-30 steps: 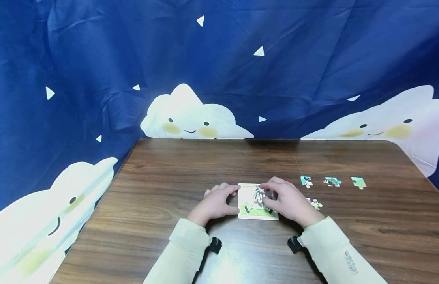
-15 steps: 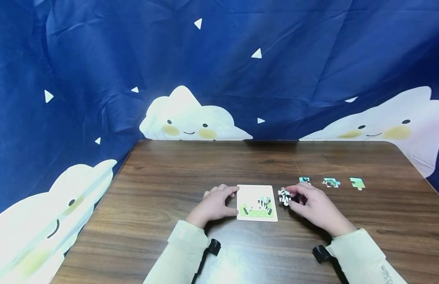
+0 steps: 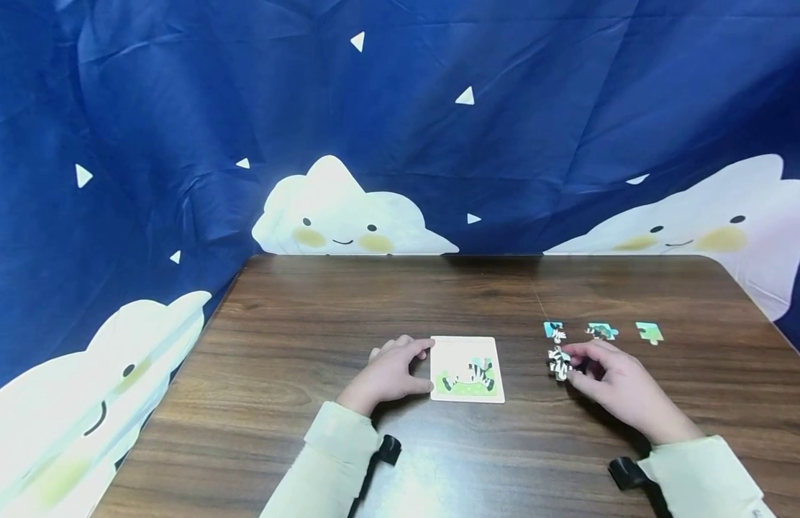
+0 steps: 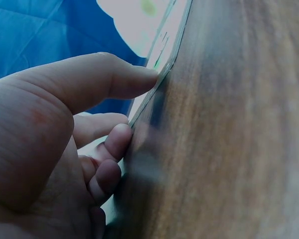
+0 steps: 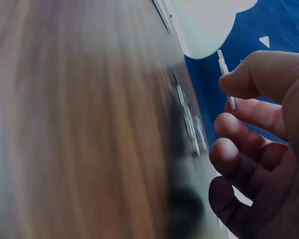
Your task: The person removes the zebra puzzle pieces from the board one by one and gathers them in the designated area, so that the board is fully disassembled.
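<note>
A: Up at the head view, can you see any words?

B: There's a dark mark (image 3: 756,513) at the bottom of the right sleeve (image 3: 706,471), but it's cut off, so I can't read it.

A: Where's the puzzle board (image 3: 453,350)?

B: On the brown desk (image 3: 309,309), between the two hands. The left hand (image 3: 388,372) touches its left edge with a thumb and a finger.

A: And the right hand (image 3: 620,385)?

B: It's well to the right of the board, pinching a stripy puzzle piece (image 3: 558,363). Just past that there's a row: a blue piece (image 3: 555,331), a middle piece (image 3: 602,332) and a green piece (image 3: 650,332).

A: What does the left wrist view show?

B: The thumb tip rests on the board's edge. The hand is loose, with its lower fingers a bit bent.

A: Now the right wrist?

B: The thumb and a finger pinch the stripy puzzle piece, and I see it from its thin side. The other fingers bend around nothing.
</note>
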`<action>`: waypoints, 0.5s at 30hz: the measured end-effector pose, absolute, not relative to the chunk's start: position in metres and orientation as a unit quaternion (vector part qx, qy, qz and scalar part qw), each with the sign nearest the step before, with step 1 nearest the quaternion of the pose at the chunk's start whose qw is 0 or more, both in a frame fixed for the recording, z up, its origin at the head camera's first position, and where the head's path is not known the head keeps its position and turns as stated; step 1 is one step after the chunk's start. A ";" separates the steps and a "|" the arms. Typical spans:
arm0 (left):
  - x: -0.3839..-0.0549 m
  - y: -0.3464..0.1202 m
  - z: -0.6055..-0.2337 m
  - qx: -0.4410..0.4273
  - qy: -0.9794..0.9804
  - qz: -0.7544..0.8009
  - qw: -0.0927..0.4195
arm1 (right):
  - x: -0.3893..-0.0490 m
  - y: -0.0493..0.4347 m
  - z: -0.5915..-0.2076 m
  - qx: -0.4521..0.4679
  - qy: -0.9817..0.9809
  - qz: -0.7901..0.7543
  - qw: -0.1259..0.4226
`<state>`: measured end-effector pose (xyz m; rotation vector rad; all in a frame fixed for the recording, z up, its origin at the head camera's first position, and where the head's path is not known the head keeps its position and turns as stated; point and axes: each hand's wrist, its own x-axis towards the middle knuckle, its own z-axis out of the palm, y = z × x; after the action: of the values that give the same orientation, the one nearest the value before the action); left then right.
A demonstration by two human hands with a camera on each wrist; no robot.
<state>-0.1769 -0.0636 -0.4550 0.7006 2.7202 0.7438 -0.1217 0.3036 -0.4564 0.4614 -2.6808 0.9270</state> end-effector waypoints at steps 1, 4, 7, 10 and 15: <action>-0.177 -0.064 -0.455 0.240 0.929 0.256 0.117 | -0.120 0.306 -0.456 0.155 -0.926 0.319 0.133; -0.176 -0.064 -0.455 0.241 0.929 0.257 0.117 | -0.117 0.314 -0.456 0.140 -0.930 0.315 0.129; -0.176 -0.064 -0.455 0.241 0.928 0.257 0.118 | -0.115 0.321 -0.456 0.131 -0.932 0.311 0.130; -0.176 -0.064 -0.456 0.240 0.929 0.255 0.117 | -0.114 0.328 -0.458 0.124 -0.933 0.312 0.128; -0.177 -0.064 -0.457 0.242 0.929 0.256 0.112 | -0.112 0.336 -0.460 0.122 -0.934 0.310 0.131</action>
<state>-0.1769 -0.0638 -0.4567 0.7096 2.7282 0.7508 -0.1123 0.3359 -0.4601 0.3547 -2.7111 0.9008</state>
